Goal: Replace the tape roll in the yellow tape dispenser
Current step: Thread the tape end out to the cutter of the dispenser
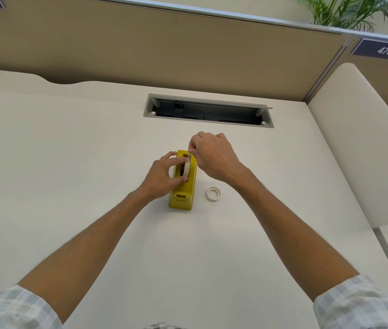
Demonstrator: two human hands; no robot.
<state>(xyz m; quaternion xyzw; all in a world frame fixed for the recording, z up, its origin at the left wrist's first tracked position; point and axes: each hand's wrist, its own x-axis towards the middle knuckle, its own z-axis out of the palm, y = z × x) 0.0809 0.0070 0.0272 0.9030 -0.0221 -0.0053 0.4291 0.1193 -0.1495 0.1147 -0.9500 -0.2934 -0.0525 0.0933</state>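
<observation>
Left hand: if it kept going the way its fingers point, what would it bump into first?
The left hand already touches the tape roll in the yellow dispenser, fingers pointing right. Going on, it would probably meet the right hand just beyond, though depth is hard to judge.

Two tape rolls: one in dispenser (186,169), one on desk (213,193); one yellow dispenser (181,197); two hands (162,175) (214,155).

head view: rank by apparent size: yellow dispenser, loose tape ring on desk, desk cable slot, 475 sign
1. cable slot
2. 475 sign and yellow dispenser: look alike, and depths differ, so unranked
3. loose tape ring
</observation>
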